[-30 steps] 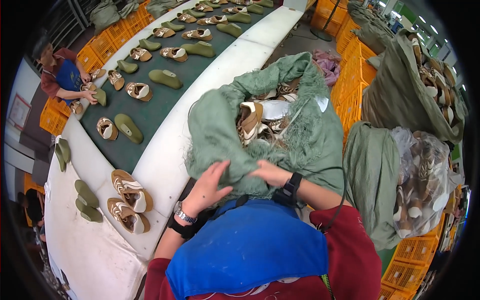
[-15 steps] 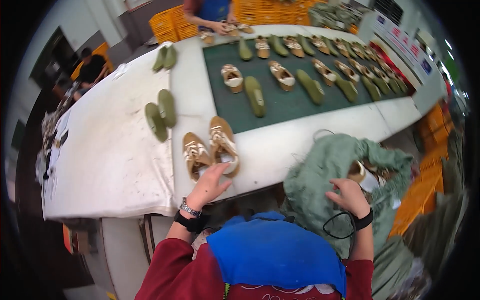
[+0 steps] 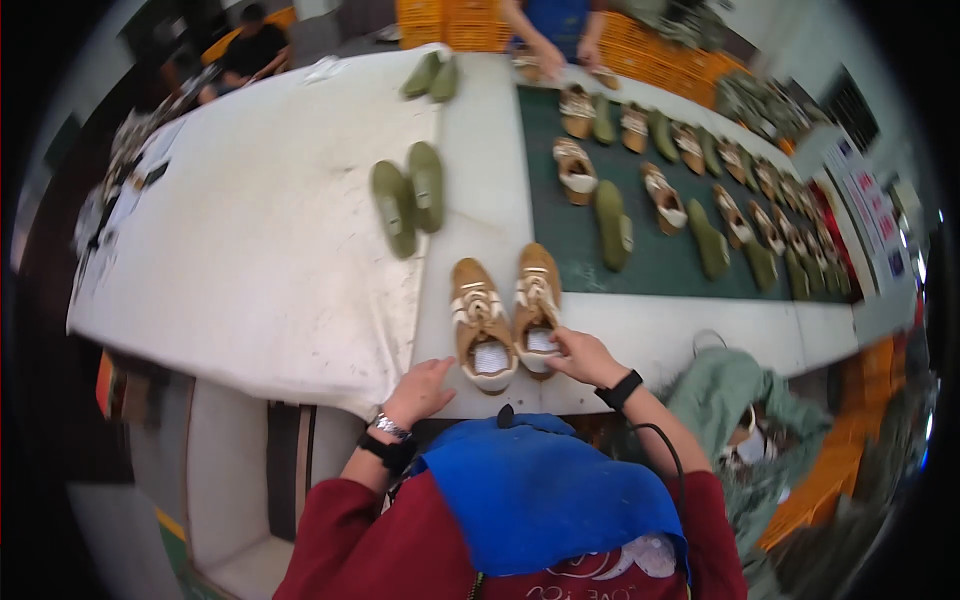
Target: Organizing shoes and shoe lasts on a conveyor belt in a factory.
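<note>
A pair of tan lace-up sneakers with white trim stands at the table's near edge, toes pointing away from me. My right hand grips the heel side of the right sneaker, thumb and fingers at its collar. Just left of the left sneaker's heel, my left hand is open, fingers stretched toward it and holding nothing. White lining shows inside both shoes. Beyond them on the white cloth lies a pair of green shoe-shaped pieces, and a second green pair lies farther back.
Rows of tan sneakers and green shoe-shaped pieces cover a dark green mat at the right. A green sack with shoes inside stands at my right. Across the table a co-worker's hands are near shoes, with orange crates behind.
My right hand has left the sack and come to the right sneaker's heel. My left hand has moved off the shoes to beside the left one. My view has turned left.
</note>
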`<state>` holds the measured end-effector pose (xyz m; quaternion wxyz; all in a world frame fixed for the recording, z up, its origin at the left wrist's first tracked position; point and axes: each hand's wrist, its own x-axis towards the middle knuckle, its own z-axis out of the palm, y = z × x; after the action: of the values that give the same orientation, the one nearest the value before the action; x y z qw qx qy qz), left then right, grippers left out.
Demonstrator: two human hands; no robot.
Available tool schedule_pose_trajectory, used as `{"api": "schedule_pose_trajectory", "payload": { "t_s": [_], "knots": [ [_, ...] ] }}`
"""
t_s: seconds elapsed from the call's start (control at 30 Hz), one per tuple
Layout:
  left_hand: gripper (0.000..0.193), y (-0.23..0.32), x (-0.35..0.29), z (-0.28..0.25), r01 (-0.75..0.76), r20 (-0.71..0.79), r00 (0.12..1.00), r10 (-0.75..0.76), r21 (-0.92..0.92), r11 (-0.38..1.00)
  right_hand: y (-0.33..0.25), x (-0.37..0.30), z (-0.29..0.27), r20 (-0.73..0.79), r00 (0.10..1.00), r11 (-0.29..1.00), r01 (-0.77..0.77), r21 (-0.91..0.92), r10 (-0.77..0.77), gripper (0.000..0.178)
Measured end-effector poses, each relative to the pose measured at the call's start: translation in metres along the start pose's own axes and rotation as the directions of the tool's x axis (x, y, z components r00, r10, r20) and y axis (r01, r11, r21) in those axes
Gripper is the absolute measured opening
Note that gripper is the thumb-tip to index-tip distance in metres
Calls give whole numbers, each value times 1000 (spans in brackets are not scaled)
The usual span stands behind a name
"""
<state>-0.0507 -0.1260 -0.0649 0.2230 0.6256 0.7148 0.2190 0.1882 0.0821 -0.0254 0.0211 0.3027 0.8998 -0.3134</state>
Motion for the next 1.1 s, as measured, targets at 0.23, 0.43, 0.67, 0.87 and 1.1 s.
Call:
{"api": "schedule_pose_trajectory", "payload": {
  "t_s": [0.23, 0.43, 0.67, 0.87, 1.1],
  "knots": [
    [45, 18, 6, 52, 129, 49, 990, -134, 94, 987, -5, 2, 19, 10, 992, 969, 124, -213, -125, 30],
    [48, 30, -26, 58, 294, 27, 956, -293, -49, 955, -2, 29, 22, 365, 924, 945, 212, -251, -110, 35],
    [56, 36, -63, 60, 314, -6, 949, -316, -79, 946, -4, 51, 23, 480, 873, 937, 233, -260, -85, 41],
    [61, 29, -62, 60, 293, 90, 954, -286, -83, 952, -11, 59, 16, 546, 810, 946, 312, -92, -214, 42],
    [58, 2, -49, 6, 298, 197, 946, -258, -211, 931, 8, 41, 11, 482, 858, 923, 316, -221, -178, 51]
  ]
}}
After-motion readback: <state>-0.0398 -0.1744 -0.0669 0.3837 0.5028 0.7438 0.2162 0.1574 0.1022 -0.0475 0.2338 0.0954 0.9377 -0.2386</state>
